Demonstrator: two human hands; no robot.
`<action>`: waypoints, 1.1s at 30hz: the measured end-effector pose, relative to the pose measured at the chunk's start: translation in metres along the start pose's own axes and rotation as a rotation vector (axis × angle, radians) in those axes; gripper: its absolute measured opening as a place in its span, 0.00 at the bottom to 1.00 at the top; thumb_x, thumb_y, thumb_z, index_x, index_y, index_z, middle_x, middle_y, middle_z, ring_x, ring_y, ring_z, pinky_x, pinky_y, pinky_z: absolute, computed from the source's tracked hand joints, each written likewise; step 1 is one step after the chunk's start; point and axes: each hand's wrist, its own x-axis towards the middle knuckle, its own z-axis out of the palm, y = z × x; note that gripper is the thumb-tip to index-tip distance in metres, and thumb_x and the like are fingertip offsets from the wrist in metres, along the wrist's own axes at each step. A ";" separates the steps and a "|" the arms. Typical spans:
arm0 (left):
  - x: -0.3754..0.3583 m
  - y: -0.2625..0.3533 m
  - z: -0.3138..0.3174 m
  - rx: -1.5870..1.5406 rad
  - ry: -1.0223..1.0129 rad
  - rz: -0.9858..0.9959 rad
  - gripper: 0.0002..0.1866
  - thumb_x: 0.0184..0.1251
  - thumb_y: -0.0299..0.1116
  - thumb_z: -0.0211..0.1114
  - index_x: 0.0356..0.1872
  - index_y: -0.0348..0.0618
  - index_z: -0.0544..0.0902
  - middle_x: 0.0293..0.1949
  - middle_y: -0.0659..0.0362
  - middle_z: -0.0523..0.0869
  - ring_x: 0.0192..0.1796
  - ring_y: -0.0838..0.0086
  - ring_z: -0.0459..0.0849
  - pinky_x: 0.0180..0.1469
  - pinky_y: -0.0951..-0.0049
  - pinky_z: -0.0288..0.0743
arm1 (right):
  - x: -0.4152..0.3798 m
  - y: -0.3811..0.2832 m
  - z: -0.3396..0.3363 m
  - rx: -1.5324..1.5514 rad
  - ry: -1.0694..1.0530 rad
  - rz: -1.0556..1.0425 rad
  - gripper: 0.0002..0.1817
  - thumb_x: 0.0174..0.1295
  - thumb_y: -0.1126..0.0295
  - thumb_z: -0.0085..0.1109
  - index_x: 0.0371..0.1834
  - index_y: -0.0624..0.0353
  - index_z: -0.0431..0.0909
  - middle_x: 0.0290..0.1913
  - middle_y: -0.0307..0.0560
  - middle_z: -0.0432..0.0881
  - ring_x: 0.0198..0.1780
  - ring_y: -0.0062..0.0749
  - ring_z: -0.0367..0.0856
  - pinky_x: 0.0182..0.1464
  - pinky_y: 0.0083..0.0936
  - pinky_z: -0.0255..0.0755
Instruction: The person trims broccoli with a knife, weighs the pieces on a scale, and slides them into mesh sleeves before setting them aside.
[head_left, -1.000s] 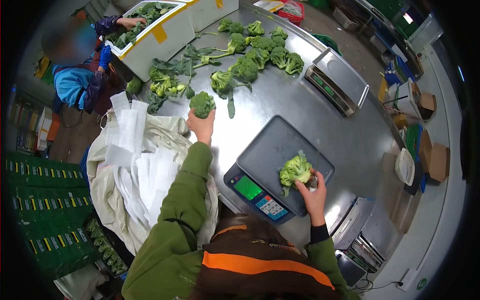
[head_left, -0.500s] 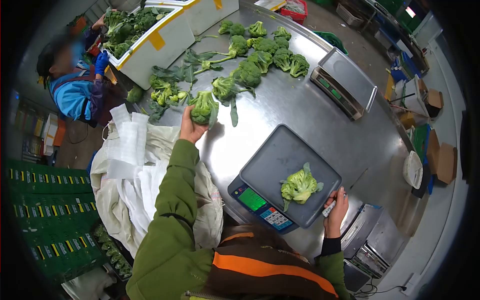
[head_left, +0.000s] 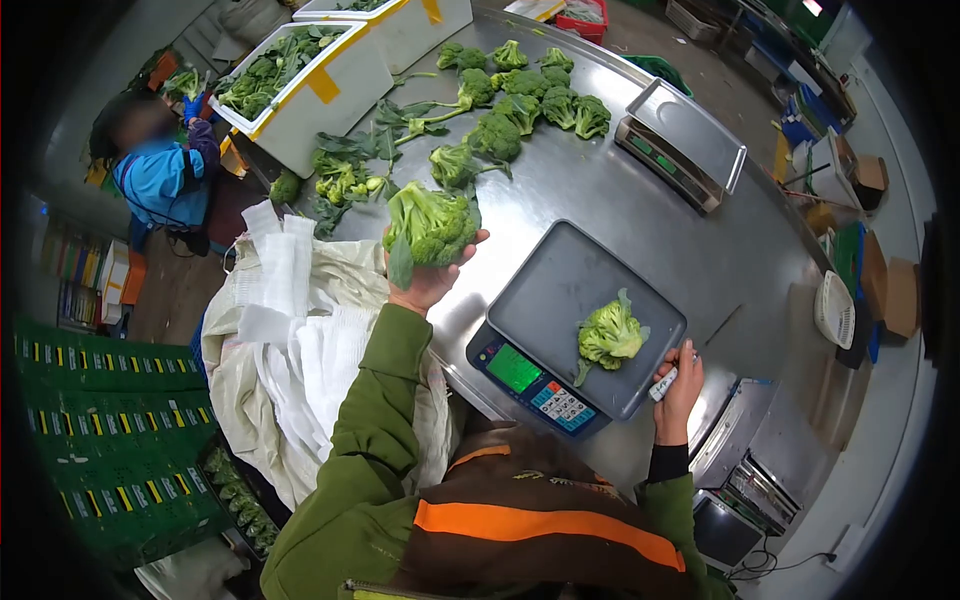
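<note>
My left hand (head_left: 428,288) holds a large green broccoli head (head_left: 430,226) from below, with a leaf hanging down at its left side. My right hand (head_left: 680,392) is closed round the patterned white handle of a knife (head_left: 663,386); its thin blade appears to point up and right, over the table. Between the hands stands a digital scale (head_left: 535,250) with a dark grey pan and a lit green display. On the pan lies a paler broccoli head (head_left: 610,334), close to my right hand.
Several broccoli heads (head_left: 520,82) lie across the metal table (head_left: 740,250). A second scale (head_left: 680,140) stands at the back right. White foam boxes (head_left: 310,110) hold broccoli at the back left, near a co-worker (head_left: 165,180). A white sack (head_left: 330,270) is at my left.
The broccoli in my left hand has come nearer and turned to show its side. My right hand stays beside the pan. The co-worker's hands have moved away from the foam box, now with broccoli.
</note>
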 end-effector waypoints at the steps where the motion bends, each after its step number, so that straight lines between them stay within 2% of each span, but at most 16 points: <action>1: -0.002 -0.004 -0.002 -0.048 -0.016 -0.024 0.49 0.64 0.63 0.58 0.76 0.40 0.53 0.71 0.23 0.51 0.65 0.34 0.72 0.55 0.47 0.83 | -0.001 0.002 -0.001 -0.001 0.008 0.000 0.14 0.74 0.57 0.54 0.34 0.54 0.71 0.27 0.35 0.74 0.22 0.14 0.71 0.22 0.14 0.68; 4: -0.005 -0.012 -0.004 -0.060 -0.026 -0.044 0.50 0.63 0.63 0.60 0.77 0.42 0.52 0.72 0.24 0.49 0.66 0.35 0.70 0.55 0.48 0.82 | -0.005 0.000 -0.001 -0.021 -0.018 -0.006 0.15 0.75 0.56 0.51 0.36 0.55 0.72 0.27 0.36 0.74 0.22 0.15 0.70 0.23 0.14 0.67; 7: -0.006 -0.018 0.007 0.022 0.028 -0.055 0.49 0.61 0.62 0.62 0.76 0.43 0.55 0.73 0.29 0.53 0.66 0.40 0.72 0.52 0.52 0.84 | -0.016 -0.015 0.013 -0.033 -0.141 -0.033 0.18 0.78 0.55 0.44 0.45 0.60 0.74 0.30 0.37 0.74 0.23 0.15 0.69 0.25 0.14 0.66; 11: -0.013 -0.036 0.048 0.220 0.103 0.032 0.46 0.59 0.57 0.65 0.74 0.44 0.60 0.72 0.38 0.63 0.66 0.48 0.74 0.57 0.53 0.81 | -0.023 -0.030 0.042 -0.075 -0.250 -0.051 0.15 0.76 0.57 0.48 0.47 0.59 0.74 0.31 0.37 0.74 0.24 0.14 0.69 0.25 0.14 0.66; 13: -0.023 -0.044 0.053 0.568 0.273 0.281 0.43 0.57 0.52 0.68 0.72 0.44 0.65 0.68 0.46 0.71 0.66 0.55 0.75 0.64 0.55 0.74 | -0.036 -0.039 0.057 -0.051 -0.417 0.038 0.15 0.75 0.58 0.50 0.48 0.60 0.75 0.34 0.41 0.78 0.24 0.13 0.69 0.24 0.14 0.66; 14: -0.032 -0.040 0.054 0.666 0.243 0.245 0.45 0.54 0.45 0.73 0.72 0.41 0.63 0.66 0.50 0.73 0.67 0.58 0.74 0.71 0.56 0.66 | -0.044 -0.042 0.069 -0.017 -0.575 0.112 0.15 0.75 0.58 0.51 0.49 0.60 0.74 0.36 0.43 0.80 0.24 0.13 0.69 0.23 0.13 0.66; 17: -0.035 -0.066 0.097 1.224 0.211 0.370 0.52 0.46 0.33 0.80 0.73 0.40 0.58 0.73 0.49 0.65 0.71 0.60 0.69 0.73 0.59 0.63 | -0.079 -0.057 0.121 0.297 -0.929 0.462 0.20 0.74 0.57 0.53 0.58 0.62 0.70 0.42 0.49 0.82 0.23 0.13 0.70 0.22 0.13 0.66; 18: -0.034 -0.076 0.112 1.417 0.142 0.411 0.53 0.45 0.30 0.81 0.73 0.41 0.57 0.76 0.47 0.59 0.74 0.60 0.65 0.73 0.60 0.61 | -0.085 -0.050 0.136 0.387 -0.955 0.562 0.28 0.73 0.55 0.54 0.68 0.62 0.64 0.43 0.48 0.81 0.24 0.13 0.70 0.22 0.12 0.66; 21: -0.049 -0.087 0.127 1.650 0.045 0.406 0.57 0.44 0.25 0.81 0.76 0.44 0.53 0.77 0.46 0.56 0.76 0.60 0.62 0.74 0.60 0.60 | -0.087 -0.034 0.163 0.465 -0.939 0.704 0.33 0.71 0.58 0.58 0.73 0.61 0.59 0.42 0.44 0.80 0.24 0.14 0.69 0.23 0.13 0.66; 24: -0.073 -0.082 0.150 1.641 0.190 0.343 0.61 0.44 0.20 0.79 0.79 0.46 0.47 0.75 0.47 0.60 0.74 0.60 0.64 0.73 0.61 0.62 | -0.086 -0.035 0.180 0.318 -0.985 0.537 0.37 0.66 0.62 0.63 0.75 0.60 0.57 0.42 0.40 0.78 0.25 0.13 0.69 0.24 0.14 0.66; 26: -0.089 -0.069 0.142 1.243 0.384 0.198 0.60 0.46 0.19 0.76 0.80 0.45 0.45 0.73 0.48 0.64 0.72 0.61 0.68 0.71 0.62 0.64 | -0.092 -0.047 0.190 -0.023 -1.112 0.200 0.40 0.62 0.67 0.66 0.76 0.60 0.56 0.42 0.39 0.78 0.24 0.12 0.70 0.24 0.14 0.67; 28: -0.100 -0.067 0.124 1.071 0.534 0.232 0.47 0.55 0.22 0.72 0.76 0.38 0.56 0.66 0.52 0.73 0.66 0.65 0.75 0.67 0.67 0.69 | -0.105 -0.045 0.200 -0.115 -1.148 0.123 0.36 0.65 0.65 0.64 0.75 0.57 0.60 0.40 0.36 0.78 0.23 0.12 0.70 0.24 0.13 0.66; 30: -0.108 -0.066 0.114 0.919 0.634 0.309 0.43 0.55 0.23 0.72 0.73 0.37 0.60 0.62 0.54 0.76 0.63 0.68 0.77 0.66 0.67 0.70 | -0.101 -0.037 0.209 -0.269 -1.023 0.125 0.29 0.69 0.62 0.59 0.72 0.55 0.66 0.37 0.34 0.79 0.22 0.13 0.70 0.24 0.13 0.65; 31: -0.109 -0.064 0.116 0.919 0.639 0.331 0.43 0.55 0.23 0.72 0.73 0.37 0.60 0.62 0.54 0.76 0.63 0.68 0.77 0.66 0.67 0.70 | -0.089 -0.031 0.209 -0.288 -0.950 0.154 0.19 0.72 0.60 0.54 0.62 0.56 0.76 0.33 0.33 0.78 0.25 0.13 0.72 0.27 0.16 0.68; 32: -0.110 -0.063 0.119 1.080 0.642 0.468 0.43 0.54 0.23 0.73 0.72 0.36 0.61 0.61 0.54 0.77 0.62 0.68 0.77 0.65 0.68 0.71 | -0.081 -0.028 0.205 -0.296 -0.969 0.153 0.19 0.72 0.60 0.54 0.62 0.56 0.76 0.33 0.33 0.78 0.25 0.13 0.72 0.27 0.16 0.68; 33: -0.112 -0.060 0.121 1.241 0.642 0.604 0.43 0.54 0.23 0.74 0.71 0.36 0.62 0.60 0.54 0.78 0.61 0.69 0.78 0.64 0.68 0.72 | -0.075 -0.026 0.200 -0.407 -0.954 -0.044 0.16 0.71 0.62 0.55 0.56 0.57 0.79 0.32 0.36 0.78 0.27 0.18 0.74 0.30 0.19 0.69</action>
